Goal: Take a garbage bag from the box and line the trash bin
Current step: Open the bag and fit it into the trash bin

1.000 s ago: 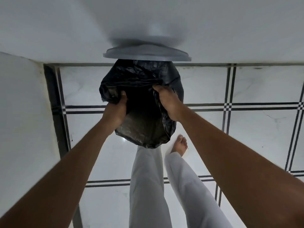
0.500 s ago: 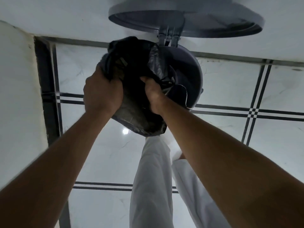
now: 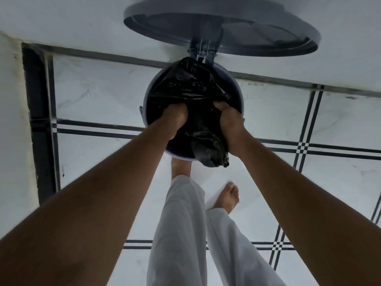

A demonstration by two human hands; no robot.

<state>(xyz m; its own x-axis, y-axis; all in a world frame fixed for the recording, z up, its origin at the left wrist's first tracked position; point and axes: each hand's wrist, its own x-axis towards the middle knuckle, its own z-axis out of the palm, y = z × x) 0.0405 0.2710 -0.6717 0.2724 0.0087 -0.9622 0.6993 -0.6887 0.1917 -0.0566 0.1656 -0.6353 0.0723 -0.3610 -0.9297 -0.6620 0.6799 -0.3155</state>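
So half a second back the crumpled black plastic garbage bag (image 3: pixel 191 93) was bunched up in front of the round grey pedal trash bin (image 3: pixel 240 104), mostly off to its left; now both hands have pushed it down into the bin's mouth, under the raised grey lid (image 3: pixel 222 27). The lining looks properly underway, but nothing's folded over the rim yet. The left hand (image 3: pixel 175 120) and right hand (image 3: pixel 228 122) each have fingers curled into fistfuls of plastic. The bag's long axis runs far-to-near, with its near end (image 3: pixel 214 157) spilling over the near rim toward the person's bare feet.
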